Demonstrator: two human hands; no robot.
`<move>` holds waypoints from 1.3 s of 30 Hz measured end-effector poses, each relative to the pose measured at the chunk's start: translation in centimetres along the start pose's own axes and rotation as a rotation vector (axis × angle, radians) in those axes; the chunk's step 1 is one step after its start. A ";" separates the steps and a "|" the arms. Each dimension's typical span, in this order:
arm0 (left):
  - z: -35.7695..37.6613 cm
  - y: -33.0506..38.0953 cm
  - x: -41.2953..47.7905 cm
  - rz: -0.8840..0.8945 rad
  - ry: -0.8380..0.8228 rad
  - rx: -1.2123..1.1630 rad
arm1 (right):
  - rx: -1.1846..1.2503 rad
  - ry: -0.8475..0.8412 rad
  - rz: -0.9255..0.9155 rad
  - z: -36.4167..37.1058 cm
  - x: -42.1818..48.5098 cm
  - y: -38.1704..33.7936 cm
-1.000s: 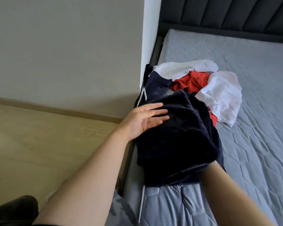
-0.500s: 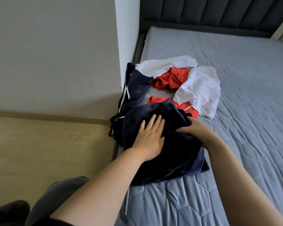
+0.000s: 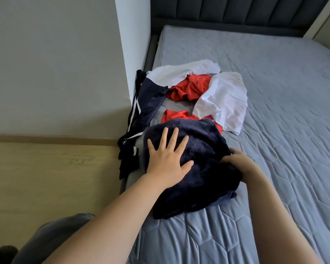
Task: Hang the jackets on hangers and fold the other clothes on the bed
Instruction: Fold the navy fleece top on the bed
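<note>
A folded dark navy fleece garment [image 3: 202,149] lies on the left side of the grey bed [image 3: 284,130]. My left hand [image 3: 168,157] presses flat on top of it with fingers spread. My right hand [image 3: 238,162] grips the garment's right edge, fingers curled into the cloth. Behind it lie a navy jacket with white stripes [image 3: 147,105] draped over the bed's edge, a red garment [image 3: 189,90] and a white garment [image 3: 223,100] in a loose pile.
A white wall corner [image 3: 131,44] stands by the bed's left edge, with wooden floor [image 3: 46,178] below it. The dark padded headboard [image 3: 236,14] closes the far end. My grey-clad knee [image 3: 51,239] shows at the bottom left.
The navy garment has come down from my raised right arm onto the bed. My left hand now lies flat on top of it, and my right hand has shifted to its right edge.
</note>
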State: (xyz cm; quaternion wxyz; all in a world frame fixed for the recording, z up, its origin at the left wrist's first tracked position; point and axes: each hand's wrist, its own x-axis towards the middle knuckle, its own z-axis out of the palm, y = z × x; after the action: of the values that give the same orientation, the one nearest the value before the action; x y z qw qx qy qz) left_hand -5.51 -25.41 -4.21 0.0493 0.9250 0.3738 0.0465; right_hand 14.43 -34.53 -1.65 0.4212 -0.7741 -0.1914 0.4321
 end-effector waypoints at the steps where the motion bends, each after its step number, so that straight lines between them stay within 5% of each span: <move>1: 0.4 0.2 0.0 0.001 -0.034 0.014 | -0.172 -0.062 -0.005 -0.5 0.1 -0.4; 3: 1.1 0.6 0.3 -0.004 -0.082 0.036 | -0.553 -0.085 -0.054 -1.0 0.0 -1.6; 5: 1.4 1.1 0.6 0.012 -0.099 0.053 | -0.759 0.077 -0.253 -0.2 0.3 -3.0; 9: 1.9 1.8 0.8 0.060 -0.101 0.088 | -0.673 0.290 -0.568 3.2 1.5 -5.1; 14: 2.4 1.5 1.2 0.038 -0.180 0.146 | -0.599 0.327 -0.233 4.1 5.7 -5.0; 18: 2.7 1.2 1.3 0.063 -0.147 0.105 | -0.387 0.480 -0.204 2.8 7.3 -3.9; 23: 3.0 1.5 1.4 0.137 -0.142 0.094 | -0.558 0.584 -0.097 2.3 7.3 -0.5; 25: 3.1 1.2 1.6 0.121 -0.157 0.094 | -0.605 0.656 -0.330 2.5 7.0 -1.8; 27: 3.2 0.9 1.7 0.108 -0.171 0.097 | -0.628 0.699 -0.749 3.2 5.5 -2.9; 29: 3.2 0.8 1.8 0.102 -0.168 0.095 | -0.736 0.593 -1.058 4.0 4.3 -2.1; 30: 3.2 0.8 1.7 0.103 -0.157 0.089 | -0.846 0.481 -1.067 4.5 4.1 -0.8; 32: 3.3 1.0 1.4 0.110 -0.121 0.068 | -0.975 0.297 -0.775 4.8 4.3 2.1; 34: 3.2 1.1 1.1 0.103 -0.076 0.052 | -0.892 0.290 -0.533 4.2 5.3 3.6; 39: 2.4 1.6 1.1 0.112 -0.069 0.046 | -0.484 0.305 -0.268 3.6 6.9 3.8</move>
State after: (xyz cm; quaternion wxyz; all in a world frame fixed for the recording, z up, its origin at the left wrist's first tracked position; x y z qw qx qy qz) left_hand -3.28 -25.94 -6.34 0.0379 0.9465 0.3203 0.0088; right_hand 15.00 -30.38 -9.30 0.3020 -0.8756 -0.3235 0.1934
